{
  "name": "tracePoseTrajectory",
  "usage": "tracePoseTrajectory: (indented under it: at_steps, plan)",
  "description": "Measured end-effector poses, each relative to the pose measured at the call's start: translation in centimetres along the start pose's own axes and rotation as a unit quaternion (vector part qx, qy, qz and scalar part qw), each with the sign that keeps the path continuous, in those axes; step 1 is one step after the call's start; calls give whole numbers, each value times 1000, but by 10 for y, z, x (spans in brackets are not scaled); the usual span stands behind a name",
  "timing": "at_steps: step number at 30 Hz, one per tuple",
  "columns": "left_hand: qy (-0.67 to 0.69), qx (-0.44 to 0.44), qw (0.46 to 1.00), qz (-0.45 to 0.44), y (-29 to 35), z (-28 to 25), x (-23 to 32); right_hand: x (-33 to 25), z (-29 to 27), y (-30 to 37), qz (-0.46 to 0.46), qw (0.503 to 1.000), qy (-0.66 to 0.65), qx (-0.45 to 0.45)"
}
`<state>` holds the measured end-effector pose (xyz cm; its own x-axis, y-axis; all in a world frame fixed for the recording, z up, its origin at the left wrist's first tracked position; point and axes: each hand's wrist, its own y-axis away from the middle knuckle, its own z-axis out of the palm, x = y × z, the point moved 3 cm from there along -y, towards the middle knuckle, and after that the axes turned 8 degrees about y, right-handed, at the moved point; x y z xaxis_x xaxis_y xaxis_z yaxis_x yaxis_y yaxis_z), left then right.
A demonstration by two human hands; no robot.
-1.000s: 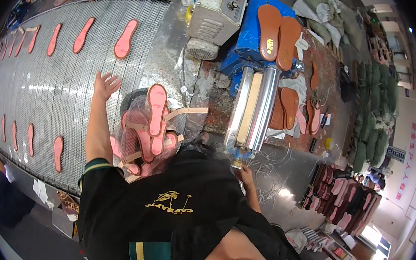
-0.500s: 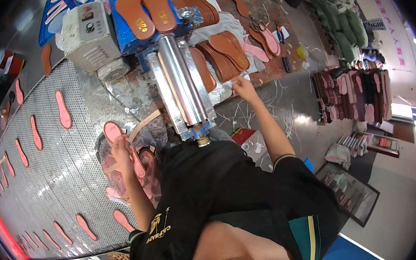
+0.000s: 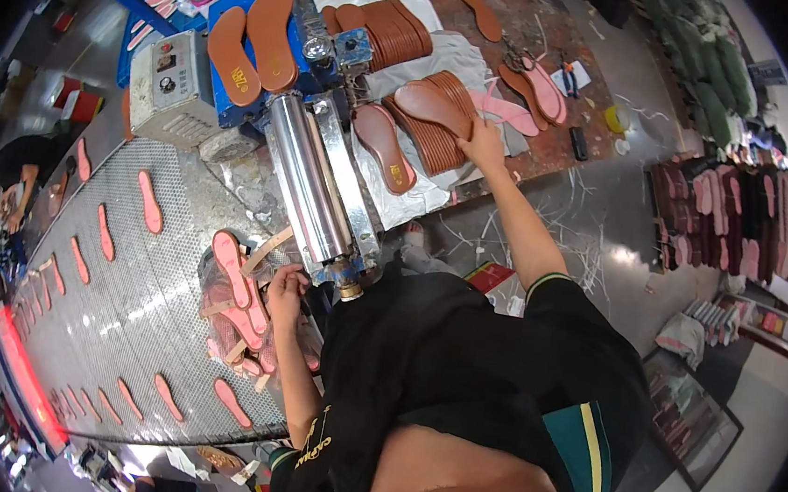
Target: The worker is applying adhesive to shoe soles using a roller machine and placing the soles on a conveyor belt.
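Observation:
My right hand (image 3: 485, 147) grips the heel end of a brown insole (image 3: 432, 108) that lies on top of a stack of brown insoles (image 3: 440, 152). Left of that stack, a single brown insole (image 3: 385, 149) with a gold stamp rests on white cloth. My left hand (image 3: 287, 295), loosely curled and with nothing seen in it, hovers beside the lower end of a machine's steel roller (image 3: 311, 178). Just left of it, pink insoles (image 3: 235, 268) lie on a mesh-covered heap with tan straps. Two brown insoles (image 3: 260, 42) rest on the machine's blue plate.
A perforated conveyor (image 3: 116, 315) carrying rows of pink insoles curves along the left. Next to the roller stands a grey control box (image 3: 172, 86). Scissors, pliers (image 3: 570, 79) and a yellow cup (image 3: 616, 118) lie on the worktable at right. Racks of insoles (image 3: 724, 219) stand farther off.
My left hand has let go of the pink insole and moved right, toward the roller's end. My right hand has moved onto the stack and taken hold of the top brown insole.

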<state>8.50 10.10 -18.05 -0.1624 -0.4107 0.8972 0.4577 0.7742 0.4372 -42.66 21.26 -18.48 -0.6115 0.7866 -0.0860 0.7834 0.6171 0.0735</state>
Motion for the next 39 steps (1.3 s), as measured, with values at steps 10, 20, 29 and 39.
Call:
tracePoseTrajectory:
  at_steps: [10,20,29,39]
  plan:
    - [-74,16,996,41,2,9,46,37,-81,27,-122,891,-437,25]
    - [-275,-95,937,192,-42,51,182,-114,-109,109,-319,878,-357,25]
    - [-425,-105,841,318,-47,48,195,-45,37,182,-229,903,-309,-191]
    - [-480,22,822,305,-45,-20,171,67,172,228,-26,911,-236,-337]
